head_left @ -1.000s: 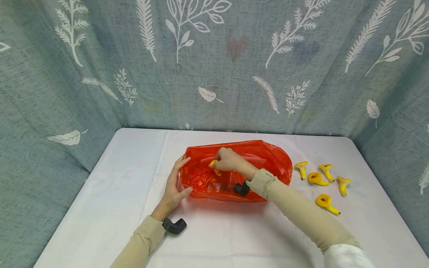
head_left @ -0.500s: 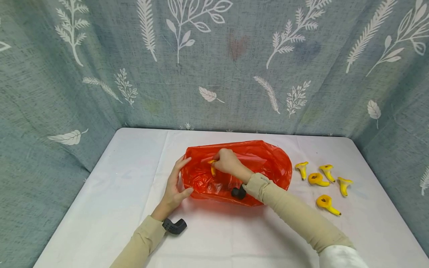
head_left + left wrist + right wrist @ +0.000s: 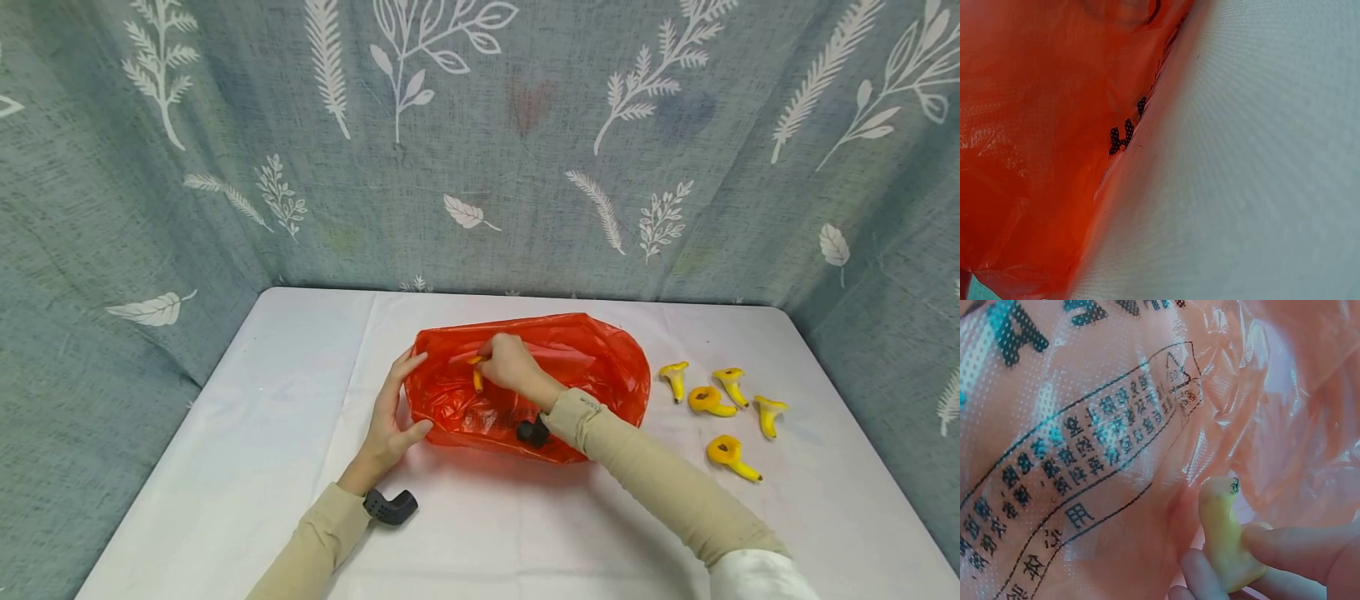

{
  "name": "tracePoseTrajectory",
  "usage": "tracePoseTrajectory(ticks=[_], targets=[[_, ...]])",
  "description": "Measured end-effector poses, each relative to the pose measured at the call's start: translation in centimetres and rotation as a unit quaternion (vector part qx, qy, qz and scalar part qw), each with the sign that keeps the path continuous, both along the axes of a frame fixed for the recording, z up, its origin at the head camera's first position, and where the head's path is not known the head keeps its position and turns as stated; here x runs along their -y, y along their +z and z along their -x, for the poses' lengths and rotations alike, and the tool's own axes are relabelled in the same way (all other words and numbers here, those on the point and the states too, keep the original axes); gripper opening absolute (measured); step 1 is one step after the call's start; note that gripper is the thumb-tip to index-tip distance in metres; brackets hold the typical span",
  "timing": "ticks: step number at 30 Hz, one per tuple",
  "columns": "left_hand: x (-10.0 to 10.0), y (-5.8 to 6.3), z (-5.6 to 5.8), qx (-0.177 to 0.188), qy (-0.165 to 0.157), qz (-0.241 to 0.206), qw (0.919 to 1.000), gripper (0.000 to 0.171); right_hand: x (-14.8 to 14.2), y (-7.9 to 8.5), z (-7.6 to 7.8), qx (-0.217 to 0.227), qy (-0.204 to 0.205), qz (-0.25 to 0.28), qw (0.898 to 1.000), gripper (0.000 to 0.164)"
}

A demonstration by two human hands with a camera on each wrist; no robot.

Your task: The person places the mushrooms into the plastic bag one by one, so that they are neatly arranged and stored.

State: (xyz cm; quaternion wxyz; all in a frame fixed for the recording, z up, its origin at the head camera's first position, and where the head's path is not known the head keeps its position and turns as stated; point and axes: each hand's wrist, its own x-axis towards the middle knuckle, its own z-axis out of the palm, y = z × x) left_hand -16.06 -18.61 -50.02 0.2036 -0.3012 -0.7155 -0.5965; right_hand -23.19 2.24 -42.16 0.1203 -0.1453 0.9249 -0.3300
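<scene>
Inside the bag (image 3: 600, 367), the right hand (image 3: 512, 361) is pinching a mushroom (image 3: 1219, 531) near print (image 3: 1079, 516) showing "用心体"; the left hand (image 3: 387, 417), spread, is touching the bag's left end.

Grey-green curtain (image 3: 480, 154) hangs at the left, back and right, printed with white leafy sprigs (image 3: 327, 71), single leaves (image 3: 463, 212) and a faint reddish patch (image 3: 530, 104), around a white-covered desk (image 3: 510, 533) with rounded far corners, softly lit
</scene>
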Motion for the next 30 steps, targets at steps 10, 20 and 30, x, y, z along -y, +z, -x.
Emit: tracePoseTrajectory(ticks=[10, 20, 30], targets=[[0.2, -0.1, 0.0, 0.005, 0.002, 0.003, 1.0, 0.086, -0.2, -0.4, 0.1, -0.013, 0.008, -0.009, 1.0, 0.011], [0.0, 0.1, 0.0, 0.006, 0.003, 0.004, 1.0, 0.086, -0.2, -0.1, -0.1, -0.025, 0.021, -0.02, 0.999, 0.014], [0.0, 0.3, -0.2, 0.007, 0.002, 0.004, 1.0, 0.085, -0.3, 1.0, -0.4, -0.031, 0.033, -0.034, 0.998, 0.02]])
